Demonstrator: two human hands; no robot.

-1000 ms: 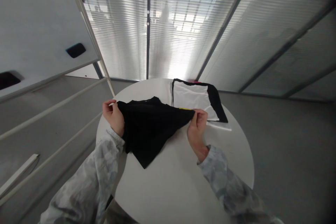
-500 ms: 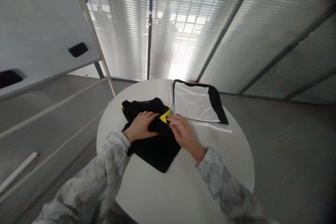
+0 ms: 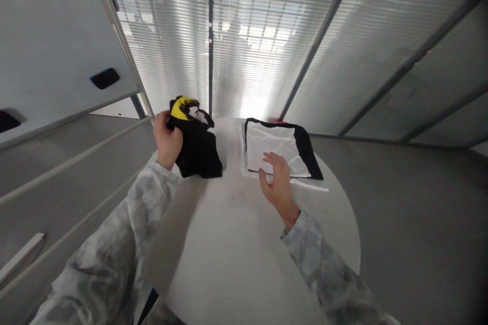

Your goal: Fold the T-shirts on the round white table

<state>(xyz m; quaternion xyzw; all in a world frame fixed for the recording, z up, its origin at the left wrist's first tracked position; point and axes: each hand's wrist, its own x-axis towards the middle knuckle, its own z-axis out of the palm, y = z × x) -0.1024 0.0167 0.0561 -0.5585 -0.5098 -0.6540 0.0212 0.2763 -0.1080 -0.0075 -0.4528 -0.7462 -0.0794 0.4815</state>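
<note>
My left hand grips the left edge of a black printed garment and holds it raised at the left side of the table. A yellow patch and a white-and-black picture show on its upper part. To the right lies a flat, folded stack with a white cloth panel and a black border. My right hand is over the near part of that panel with its fingers apart, holding nothing. Whether its fingertips touch the cloth I cannot tell.
Both items are on a round white table. A whiteboard on a white frame stands close on the left. Beyond the table is a glass partition with blinds. Something pink peeks out behind the folded stack.
The black garment has left the table's middle, lifted up and left by my left hand, and its print now shows. My right hand has let go of it and moved right to the white panel.
</note>
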